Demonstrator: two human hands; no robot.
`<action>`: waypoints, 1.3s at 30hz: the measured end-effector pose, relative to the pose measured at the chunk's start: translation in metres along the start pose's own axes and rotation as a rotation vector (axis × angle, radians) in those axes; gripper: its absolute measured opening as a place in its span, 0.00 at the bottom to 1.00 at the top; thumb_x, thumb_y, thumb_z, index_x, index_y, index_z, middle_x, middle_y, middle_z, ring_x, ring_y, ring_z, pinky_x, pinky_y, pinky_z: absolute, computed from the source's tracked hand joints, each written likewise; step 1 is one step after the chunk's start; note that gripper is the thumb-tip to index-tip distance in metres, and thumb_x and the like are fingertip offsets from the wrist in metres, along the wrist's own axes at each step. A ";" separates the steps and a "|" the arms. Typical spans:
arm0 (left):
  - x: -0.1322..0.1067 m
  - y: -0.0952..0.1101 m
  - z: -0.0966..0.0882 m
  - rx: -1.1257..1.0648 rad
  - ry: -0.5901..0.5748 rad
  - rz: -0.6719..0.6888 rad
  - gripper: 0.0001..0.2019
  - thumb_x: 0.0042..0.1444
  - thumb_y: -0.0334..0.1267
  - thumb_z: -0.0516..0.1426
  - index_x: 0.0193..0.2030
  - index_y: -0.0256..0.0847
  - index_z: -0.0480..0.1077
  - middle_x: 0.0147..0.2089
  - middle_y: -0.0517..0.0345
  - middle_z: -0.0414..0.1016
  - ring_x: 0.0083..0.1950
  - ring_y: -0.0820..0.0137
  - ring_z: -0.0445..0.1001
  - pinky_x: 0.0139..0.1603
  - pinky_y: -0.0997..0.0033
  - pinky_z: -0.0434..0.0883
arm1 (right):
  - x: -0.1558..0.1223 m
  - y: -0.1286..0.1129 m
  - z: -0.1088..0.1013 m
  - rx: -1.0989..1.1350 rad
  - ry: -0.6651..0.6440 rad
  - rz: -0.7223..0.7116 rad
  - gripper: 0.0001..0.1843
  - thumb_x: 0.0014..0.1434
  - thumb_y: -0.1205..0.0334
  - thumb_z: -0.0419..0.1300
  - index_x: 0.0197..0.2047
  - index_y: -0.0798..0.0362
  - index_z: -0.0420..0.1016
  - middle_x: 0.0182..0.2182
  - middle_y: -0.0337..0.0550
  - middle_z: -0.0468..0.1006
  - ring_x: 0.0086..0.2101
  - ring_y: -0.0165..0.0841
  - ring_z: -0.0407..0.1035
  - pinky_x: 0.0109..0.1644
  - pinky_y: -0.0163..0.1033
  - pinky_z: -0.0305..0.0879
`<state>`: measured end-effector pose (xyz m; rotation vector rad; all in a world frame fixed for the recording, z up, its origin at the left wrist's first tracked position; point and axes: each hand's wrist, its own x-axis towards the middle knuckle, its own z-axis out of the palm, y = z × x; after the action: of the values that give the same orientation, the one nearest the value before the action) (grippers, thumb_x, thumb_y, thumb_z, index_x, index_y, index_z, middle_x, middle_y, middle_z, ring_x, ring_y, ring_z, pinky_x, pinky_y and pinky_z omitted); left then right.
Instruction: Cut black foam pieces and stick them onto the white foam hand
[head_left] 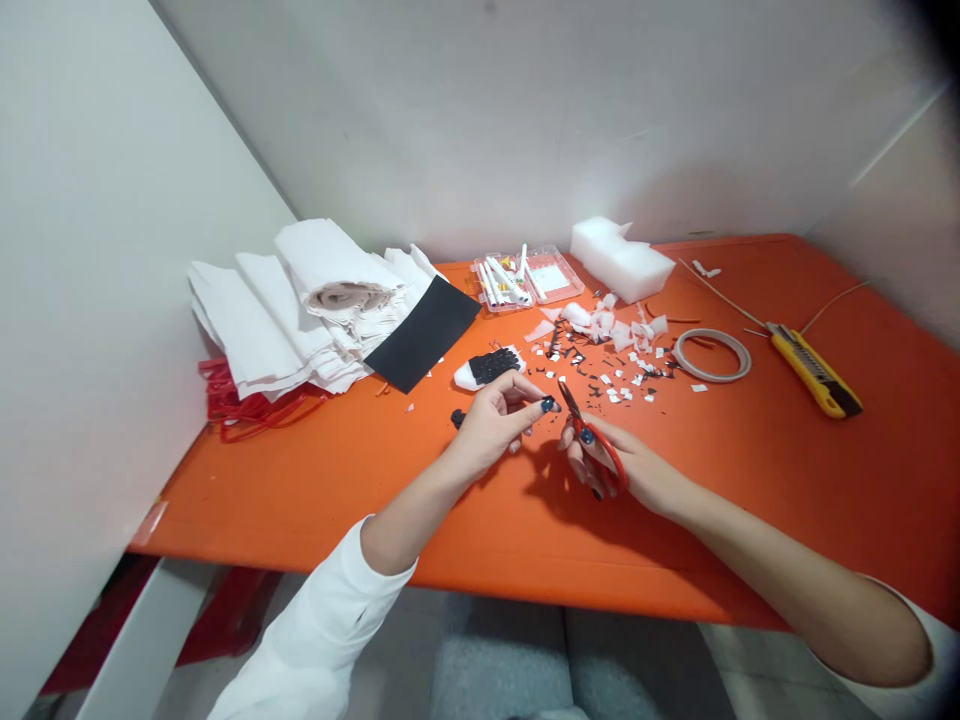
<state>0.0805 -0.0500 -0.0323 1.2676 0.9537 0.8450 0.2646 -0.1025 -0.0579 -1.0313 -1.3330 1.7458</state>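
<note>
Over the orange table, my left hand (pixel 496 422) is closed in a pinch. Whatever sits between its fingertips is too small to make out against the dark nails. My right hand (pixel 600 455) grips a pair of scissors (pixel 616 468) with red handles, its blades pointing up toward the left fingertips without touching them. Just behind my left hand lies a white foam piece (pixel 466 378) covered with overlapping black bits. A small black scrap (pixel 457 418) is beside the left wrist. Black and white clippings (pixel 600 375) are scattered beyond both hands.
A black sheet (pixel 421 335) leans against a stack of folded white cloth or paper (pixel 262 330) at left. Behind are a clear case (pixel 559 290) with white pens (pixel 510 280) and a white foam block (pixel 619 262). Rightward lie a tape roll (pixel 742 362) and a yellow box cutter (pixel 806 372).
</note>
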 end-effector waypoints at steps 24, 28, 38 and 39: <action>-0.002 0.003 -0.001 0.142 -0.060 -0.046 0.15 0.52 0.47 0.60 0.35 0.35 0.72 0.31 0.58 0.71 0.22 0.80 0.61 0.17 0.81 0.58 | -0.003 0.000 -0.002 -0.181 -0.068 0.002 0.17 0.65 0.44 0.48 0.36 0.50 0.59 0.26 0.34 0.65 0.22 0.25 0.60 0.25 0.32 0.57; -0.002 0.003 -0.002 0.140 -0.087 -0.020 0.14 0.53 0.47 0.60 0.34 0.36 0.69 0.30 0.60 0.69 0.23 0.80 0.62 0.17 0.81 0.60 | -0.004 -0.002 -0.003 -0.222 -0.077 0.005 0.17 0.66 0.45 0.48 0.36 0.50 0.60 0.26 0.34 0.66 0.22 0.25 0.60 0.26 0.32 0.58; -0.003 0.003 -0.002 0.110 -0.123 -0.029 0.13 0.53 0.46 0.60 0.32 0.36 0.67 0.29 0.61 0.70 0.22 0.81 0.62 0.19 0.81 0.59 | -0.006 -0.006 -0.006 -0.133 -0.230 -0.033 0.26 0.61 0.35 0.46 0.41 0.52 0.62 0.27 0.36 0.66 0.22 0.25 0.58 0.24 0.32 0.56; -0.003 0.003 -0.002 0.085 -0.129 -0.040 0.13 0.52 0.46 0.60 0.32 0.36 0.67 0.28 0.61 0.69 0.22 0.81 0.61 0.19 0.81 0.59 | -0.006 -0.005 -0.006 -0.087 -0.266 -0.044 0.28 0.61 0.34 0.45 0.41 0.53 0.62 0.27 0.36 0.66 0.21 0.25 0.58 0.23 0.32 0.55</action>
<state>0.0773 -0.0517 -0.0296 1.3546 0.9165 0.6896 0.2728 -0.1043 -0.0524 -0.8294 -1.5948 1.8538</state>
